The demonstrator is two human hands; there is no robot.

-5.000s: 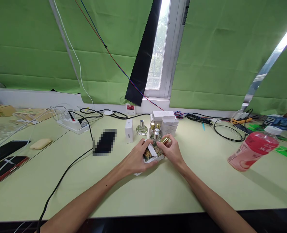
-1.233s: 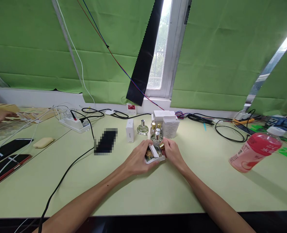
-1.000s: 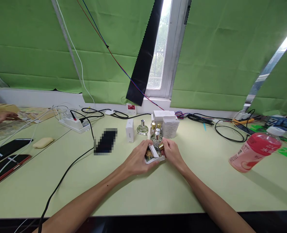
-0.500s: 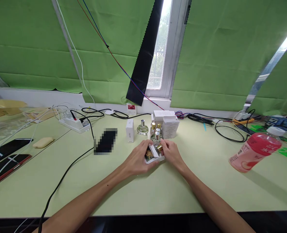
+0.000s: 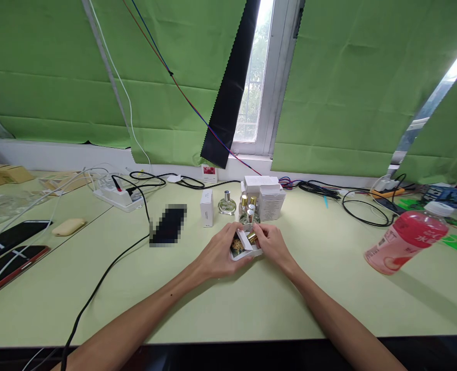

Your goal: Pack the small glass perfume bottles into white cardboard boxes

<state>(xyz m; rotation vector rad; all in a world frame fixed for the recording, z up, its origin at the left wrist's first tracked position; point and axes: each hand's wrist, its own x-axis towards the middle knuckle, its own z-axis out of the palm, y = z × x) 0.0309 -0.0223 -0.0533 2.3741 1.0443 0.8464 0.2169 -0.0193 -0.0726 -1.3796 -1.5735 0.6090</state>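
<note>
My left hand grips a small white box with a floral picture on its side, its flap open, held just above the pale green table. My right hand pinches a small bottle with a gold cap at the box's open mouth; most of the bottle is inside the box and hidden. Just behind my hands stand several small perfume bottles and white boxes.
A pink drink bottle lies tilted at the right. Black cables run along the back, and another black cable crosses the left side. A power strip, two phones and a pixelated dark object lie at the left.
The gold-capped bottle has gone deeper into the box, and my right hand has moved closer to the left. A person's hand seen at the far left has gone.
</note>
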